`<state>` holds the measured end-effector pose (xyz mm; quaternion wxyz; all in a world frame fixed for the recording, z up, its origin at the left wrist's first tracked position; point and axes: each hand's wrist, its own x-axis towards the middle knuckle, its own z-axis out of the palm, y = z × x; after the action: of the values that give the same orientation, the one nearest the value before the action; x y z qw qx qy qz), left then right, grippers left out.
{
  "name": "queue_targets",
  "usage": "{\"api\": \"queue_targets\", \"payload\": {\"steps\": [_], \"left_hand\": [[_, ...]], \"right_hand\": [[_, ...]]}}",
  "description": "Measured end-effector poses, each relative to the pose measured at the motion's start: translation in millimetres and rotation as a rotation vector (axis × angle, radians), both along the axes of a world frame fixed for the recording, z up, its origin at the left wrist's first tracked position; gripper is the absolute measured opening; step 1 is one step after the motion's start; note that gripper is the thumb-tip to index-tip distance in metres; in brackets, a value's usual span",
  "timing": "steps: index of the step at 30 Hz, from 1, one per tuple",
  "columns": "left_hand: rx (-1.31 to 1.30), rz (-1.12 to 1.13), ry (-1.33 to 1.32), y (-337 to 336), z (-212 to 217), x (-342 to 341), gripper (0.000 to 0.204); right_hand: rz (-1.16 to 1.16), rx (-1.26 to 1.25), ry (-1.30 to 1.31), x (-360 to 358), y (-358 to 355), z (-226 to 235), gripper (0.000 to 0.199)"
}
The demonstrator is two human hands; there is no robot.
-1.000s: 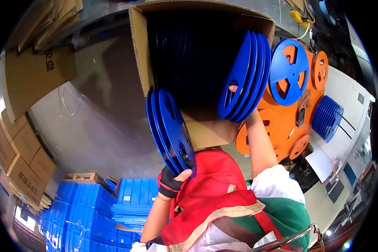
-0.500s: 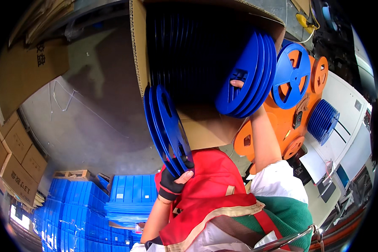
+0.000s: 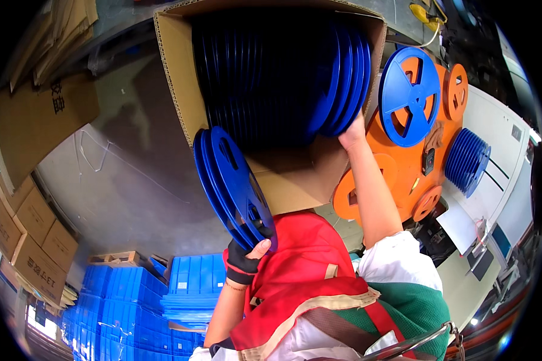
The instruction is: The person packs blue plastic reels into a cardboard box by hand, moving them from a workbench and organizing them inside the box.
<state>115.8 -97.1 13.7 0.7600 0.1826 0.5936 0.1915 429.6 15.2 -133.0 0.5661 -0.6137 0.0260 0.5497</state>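
My left hand (image 3: 247, 257), in a black fingerless glove, is closed round the lower rim of several blue plastic reels (image 3: 233, 186) held together beside the carton's near left edge. My right hand (image 3: 353, 131) is at the lower edge of another group of blue reels (image 3: 350, 78), which stands inside the right side of the open cardboard box (image 3: 286, 186). Its wrist and the heel of the hand show; its fingers are hidden behind those reels. Deeper in the box, rows of blue reels (image 3: 232, 60) stand on edge in dark shadow.
Right of the box is an orange machine with round discs (image 3: 424, 203), carrying a blue spoked reel (image 3: 408, 96). A stack of blue reels (image 3: 467, 162) sits on a white surface. Blue plastic bins (image 3: 126, 301) are piled at lower left, near stacked cartons (image 3: 36, 253).
The right hand's reels have moved up and left, farther into the box. Its thumb, seen earlier through a reel opening, is now hidden. The left hand still holds its reels.
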Motion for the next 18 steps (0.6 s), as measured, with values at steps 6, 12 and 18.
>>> {"api": "queue_targets", "payload": {"steps": [6, 12, 18], "left_hand": [[0.054, 0.035, -0.027, 0, 4, 2, 0.037], [0.126, -0.048, -0.056, 1, 4, 8, 0.047], [0.422, -0.519, -0.059, 15, 0, -1, 0.05]], "right_hand": [[0.245, 0.012, -0.459, -23, -24, 39, 0.057], [0.88, 0.202, -0.26, -99, -104, 98, 0.043], [0.934, 0.057, 0.007, -155, -141, 153, 0.049]]}}
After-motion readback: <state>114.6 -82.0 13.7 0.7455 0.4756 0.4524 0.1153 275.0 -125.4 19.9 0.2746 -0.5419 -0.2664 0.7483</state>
